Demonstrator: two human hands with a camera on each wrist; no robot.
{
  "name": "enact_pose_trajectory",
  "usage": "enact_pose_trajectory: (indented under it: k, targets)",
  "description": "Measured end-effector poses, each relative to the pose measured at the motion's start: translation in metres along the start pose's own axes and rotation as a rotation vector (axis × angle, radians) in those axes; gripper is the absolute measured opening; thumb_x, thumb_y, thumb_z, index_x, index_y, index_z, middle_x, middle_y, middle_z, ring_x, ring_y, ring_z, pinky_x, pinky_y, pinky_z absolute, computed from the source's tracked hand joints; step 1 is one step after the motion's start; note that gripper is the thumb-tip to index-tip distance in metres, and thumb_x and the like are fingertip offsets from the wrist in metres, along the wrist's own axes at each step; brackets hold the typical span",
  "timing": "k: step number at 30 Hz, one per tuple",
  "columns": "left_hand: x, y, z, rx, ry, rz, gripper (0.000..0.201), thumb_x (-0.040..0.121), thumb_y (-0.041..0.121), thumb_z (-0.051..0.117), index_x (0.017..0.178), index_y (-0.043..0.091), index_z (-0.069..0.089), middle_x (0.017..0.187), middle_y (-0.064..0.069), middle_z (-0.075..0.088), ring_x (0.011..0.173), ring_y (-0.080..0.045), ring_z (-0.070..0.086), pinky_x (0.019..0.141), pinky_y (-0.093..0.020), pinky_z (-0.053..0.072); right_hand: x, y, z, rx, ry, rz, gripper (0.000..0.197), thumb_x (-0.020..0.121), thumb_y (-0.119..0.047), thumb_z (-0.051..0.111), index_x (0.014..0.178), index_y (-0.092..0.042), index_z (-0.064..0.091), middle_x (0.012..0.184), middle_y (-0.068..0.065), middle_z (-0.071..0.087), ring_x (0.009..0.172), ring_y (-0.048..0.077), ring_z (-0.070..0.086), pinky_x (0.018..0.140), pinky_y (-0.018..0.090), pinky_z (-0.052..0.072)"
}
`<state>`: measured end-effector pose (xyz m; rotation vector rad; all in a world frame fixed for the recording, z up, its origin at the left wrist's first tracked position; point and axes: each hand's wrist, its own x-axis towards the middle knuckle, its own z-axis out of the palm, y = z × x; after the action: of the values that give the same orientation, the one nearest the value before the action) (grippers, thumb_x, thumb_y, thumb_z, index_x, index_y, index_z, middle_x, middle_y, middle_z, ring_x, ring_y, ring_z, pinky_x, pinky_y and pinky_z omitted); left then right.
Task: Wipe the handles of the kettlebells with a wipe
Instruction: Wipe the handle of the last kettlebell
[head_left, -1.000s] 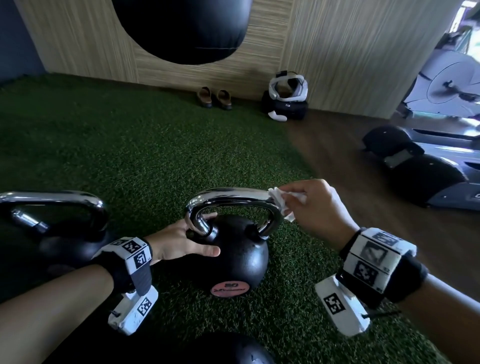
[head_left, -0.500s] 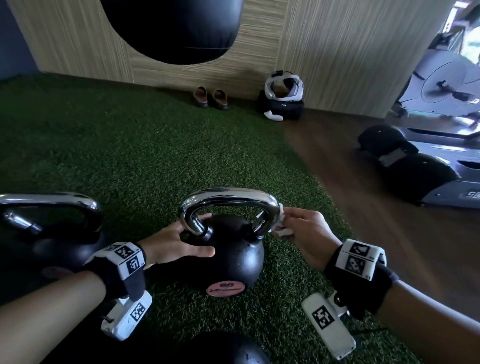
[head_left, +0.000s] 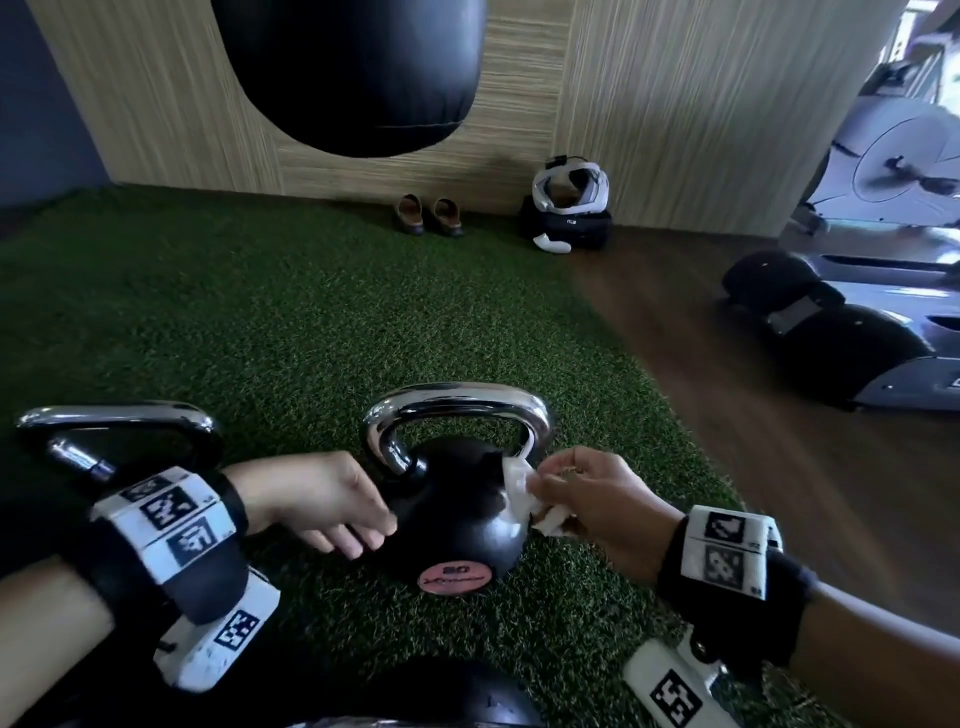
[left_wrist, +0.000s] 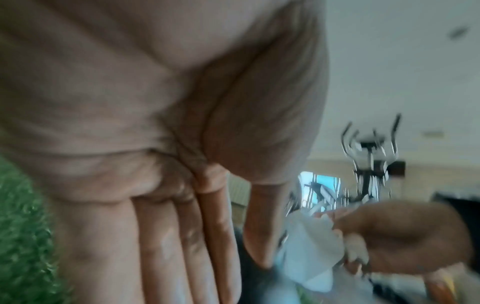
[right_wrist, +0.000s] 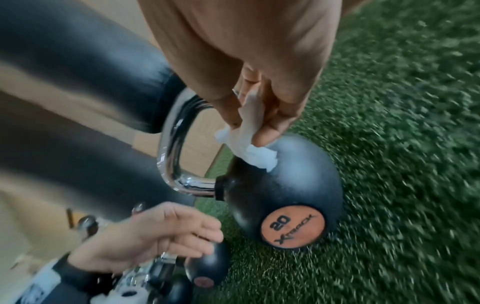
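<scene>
A black kettlebell (head_left: 457, 519) with a chrome handle (head_left: 457, 397) and a pink "20" label stands on green turf in the head view. My right hand (head_left: 587, 499) pinches a crumpled white wipe (head_left: 519, 480) against the right foot of the handle, where it meets the black body. The right wrist view shows the wipe (right_wrist: 249, 148) pressed on the kettlebell (right_wrist: 293, 185) beside its handle (right_wrist: 174, 144). My left hand (head_left: 332, 499) hovers at the ball's left side with fingers relaxed, holding nothing. A second kettlebell handle (head_left: 119, 421) shows at the far left.
A black punching bag (head_left: 353, 73) hangs ahead. Sandals (head_left: 428, 215) and a headset on a black case (head_left: 569, 208) lie by the wooden wall. Exercise machines (head_left: 841, 332) stand on the wood floor at right. Another dark ball (head_left: 447, 696) sits at the bottom edge.
My right hand slid the wipe from the handle's upper right corner down to its right foot. My left hand let go of the handle's left foot and drew back.
</scene>
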<state>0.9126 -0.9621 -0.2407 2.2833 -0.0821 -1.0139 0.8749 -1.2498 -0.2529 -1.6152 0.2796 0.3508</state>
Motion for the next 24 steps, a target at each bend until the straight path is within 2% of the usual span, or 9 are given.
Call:
enact_pose_trajectory:
  k: [2,5,8,11,13,16,19,22,24]
  targets:
    - [-0.018,0.015,-0.002,-0.248,0.016,0.126,0.039,0.088,0.046,0.068,0.113,0.017,0.077,0.107,-0.002,0.08,0.105,-0.022,0.076,0.089,-0.031,0.059,-0.015,-0.014,0.003,-0.025,-0.022,-0.162,0.029,0.09,-0.013,0.074,0.111,-0.004,0.057,0.098,0.016,0.076,0.074,0.021,0.069,0.066,0.033,0.056]
    - [-0.039,0.041,-0.002,-0.607,0.022,0.264,0.045,0.093,0.04,0.057,0.122,0.009,0.072,0.117,-0.014,0.077,0.112,-0.029,0.073,0.095,-0.037,0.059,-0.034,-0.039,0.013,-0.109,-0.001,-0.386,0.03,0.084,-0.02,0.081,0.103,-0.011,0.06,0.091,0.009,0.08,0.076,0.022,0.071,0.072,0.037,0.056]
    - [-0.049,0.059,-0.001,-0.793,0.047,0.358,0.039,0.097,0.037,0.055,0.106,0.008,0.079,0.115,-0.021,0.075,0.109,-0.033,0.074,0.097,-0.043,0.056,-0.041,-0.057,0.024,-0.257,0.085,-0.581,0.024,0.077,-0.029,0.088,0.089,-0.019,0.071,0.083,0.001,0.078,0.067,0.009,0.068,0.064,0.027,0.056]
    - [-0.053,0.072,0.002,-0.889,0.045,0.422,0.036,0.093,0.037,0.058,0.089,0.011,0.084,0.101,-0.021,0.078,0.092,-0.027,0.078,0.091,-0.037,0.06,-0.037,-0.066,0.031,-0.381,0.196,-0.716,0.019,0.07,-0.036,0.092,0.079,-0.027,0.078,0.083,-0.008,0.07,0.068,0.0,0.059,0.061,0.016,0.045]
    - [-0.054,0.076,0.006,-0.965,0.017,0.441,0.037,0.094,0.034,0.057,0.095,0.009,0.084,0.105,-0.021,0.077,0.091,-0.025,0.079,0.088,-0.033,0.062,-0.032,-0.069,0.034,-0.445,0.278,-0.764,0.02,0.065,-0.042,0.093,0.078,-0.032,0.08,0.089,-0.012,0.06,0.076,0.001,0.053,0.062,0.011,0.039]
    - [-0.048,0.075,0.01,-1.136,-0.011,0.383,0.039,0.094,0.028,0.061,0.109,-0.004,0.077,0.114,-0.026,0.074,0.099,-0.029,0.077,0.09,-0.034,0.061,-0.029,-0.07,0.037,-0.536,0.33,-0.86,0.027,0.067,-0.045,0.091,0.089,-0.035,0.079,0.078,-0.012,0.057,0.068,0.0,0.048,0.061,0.013,0.032]
    - [-0.046,0.074,0.008,-1.207,-0.006,0.379,0.028,0.084,0.019,0.068,0.097,-0.003,0.081,0.105,-0.021,0.077,0.088,-0.023,0.079,0.085,-0.034,0.063,-0.034,-0.07,0.033,-0.519,0.21,-0.905,0.036,0.08,-0.042,0.085,0.113,-0.036,0.072,0.077,-0.012,0.068,0.062,0.002,0.056,0.059,0.014,0.04]
    - [-0.049,0.077,-0.004,-1.231,0.101,0.437,0.02,0.076,0.011,0.07,0.088,0.0,0.082,0.104,-0.017,0.078,0.084,-0.018,0.079,0.077,-0.028,0.065,-0.031,-0.065,0.019,-0.371,0.139,-0.868,0.029,0.095,-0.036,0.071,0.124,-0.034,0.067,0.093,-0.011,0.076,0.077,0.011,0.07,0.066,0.028,0.057]
    - [-0.049,0.078,-0.016,-1.248,0.263,0.494,0.016,0.081,0.007,0.068,0.088,0.002,0.082,0.106,-0.016,0.079,0.086,-0.017,0.079,0.073,-0.024,0.064,-0.016,-0.052,0.006,-0.273,0.308,-0.799,0.02,0.098,-0.026,0.066,0.117,-0.033,0.068,0.092,-0.008,0.076,0.076,0.011,0.068,0.064,0.031,0.054]
